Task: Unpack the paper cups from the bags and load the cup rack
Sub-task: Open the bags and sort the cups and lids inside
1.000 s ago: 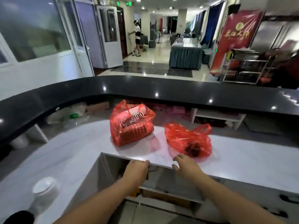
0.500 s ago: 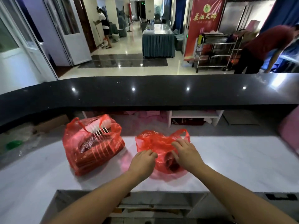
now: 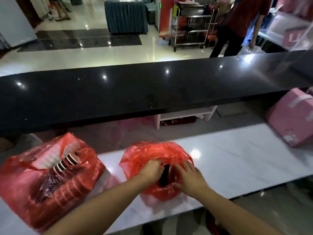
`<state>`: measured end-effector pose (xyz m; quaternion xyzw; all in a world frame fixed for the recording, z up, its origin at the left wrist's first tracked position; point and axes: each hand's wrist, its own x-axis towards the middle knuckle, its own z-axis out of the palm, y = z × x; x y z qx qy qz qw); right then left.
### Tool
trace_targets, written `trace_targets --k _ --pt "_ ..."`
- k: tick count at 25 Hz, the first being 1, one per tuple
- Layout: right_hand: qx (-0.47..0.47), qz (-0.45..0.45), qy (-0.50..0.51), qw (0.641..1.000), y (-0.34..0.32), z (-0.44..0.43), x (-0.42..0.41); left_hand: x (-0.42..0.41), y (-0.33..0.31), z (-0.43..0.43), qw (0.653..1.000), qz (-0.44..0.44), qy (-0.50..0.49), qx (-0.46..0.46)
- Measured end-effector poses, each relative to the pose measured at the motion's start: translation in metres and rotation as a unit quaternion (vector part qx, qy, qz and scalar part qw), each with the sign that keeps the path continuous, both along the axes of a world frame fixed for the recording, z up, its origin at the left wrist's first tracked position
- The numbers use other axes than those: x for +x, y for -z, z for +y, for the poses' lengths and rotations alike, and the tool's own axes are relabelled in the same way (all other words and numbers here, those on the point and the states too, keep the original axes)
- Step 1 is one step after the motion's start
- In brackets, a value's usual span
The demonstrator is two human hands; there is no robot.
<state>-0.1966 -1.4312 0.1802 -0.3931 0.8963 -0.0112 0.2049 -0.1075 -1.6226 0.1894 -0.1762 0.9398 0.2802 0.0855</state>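
Two red plastic bags lie on the white marble counter point(image 3: 237, 160). The large bag point(image 3: 50, 187) on the left is open at the top and shows a stack of paper cups point(image 3: 65, 162) with striped rims. The small bag point(image 3: 152, 151) sits in the middle. My left hand point(image 3: 149, 171) is curled on the left side of its mouth. My right hand point(image 3: 188, 178) grips the plastic on the right side, fingers spread. Between my hands a dark object point(image 3: 165, 175) shows inside the bag; what it is I cannot tell. No cup rack is in view.
A raised black ledge point(image 3: 152, 92) runs across behind the counter. A pink box point(image 3: 291, 119) rests at the counter's right end. Beyond the ledge a person in a red shirt point(image 3: 240, 19) stands by a metal trolley point(image 3: 191, 26).
My hands left the counter's front edge, reached the small bag and have pulled its mouth apart, baring the dark object. The view has swung right and tipped down.
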Motion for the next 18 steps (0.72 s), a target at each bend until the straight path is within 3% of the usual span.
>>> trace_targets --k 6,13,15,18 --pt "-0.012 -0.075 -0.013 0.997 0.028 0.008 -0.007 -0.016 0.026 0.011 0.983 -0.133 -0.077 0.101" --pt "-0.024 -0.092 -0.056 0.994 0.028 0.005 -0.035 -0.025 0.025 0.023 0.914 -0.134 -0.264 0.279" --pt "0.001 -0.071 -0.083 0.994 0.024 0.005 -0.045 -0.029 0.019 0.024 0.911 -0.134 -0.273 0.280" --pt "0.002 -0.005 -0.117 0.993 0.006 0.000 -0.060 -0.037 0.002 0.019 0.942 -0.113 -0.252 0.189"
